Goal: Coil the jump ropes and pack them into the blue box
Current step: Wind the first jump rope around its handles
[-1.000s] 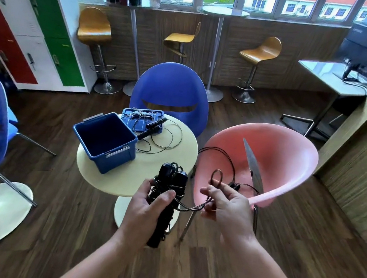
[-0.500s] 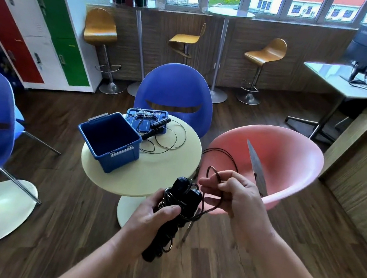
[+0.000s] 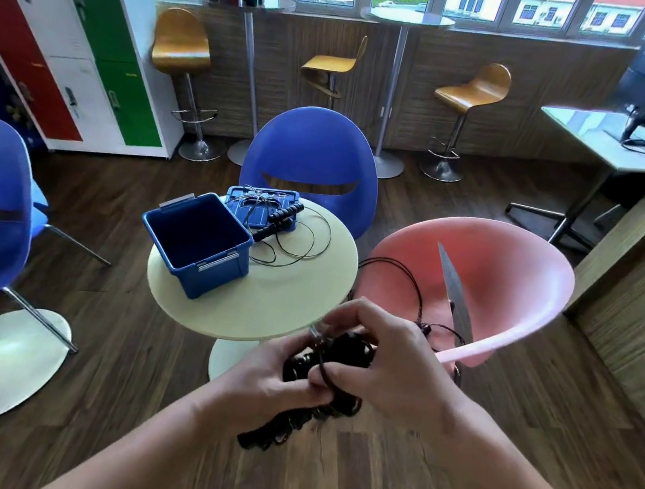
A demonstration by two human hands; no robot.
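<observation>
Both hands meet just short of the near edge of the round cream surface. The left hand grips a black jump rope, thin-corded with ribbed handles. Its fingers are curled round the paired handles from below, so the handles' lower ends stick out beneath the palm. The right hand closes over the upper part of the handles, its fingers bent and its thumb pinching the thin cord against the bundle. From these fingers the loose cord runs up and to the right, over the seat of a pink plastic shell chair. Ahead of the fingers and to their left, an open blue plastic box stands on the surface. Just beyond the box lies a blue lid with a second black jump rope across it, its cord looped loosely on the surface.
</observation>
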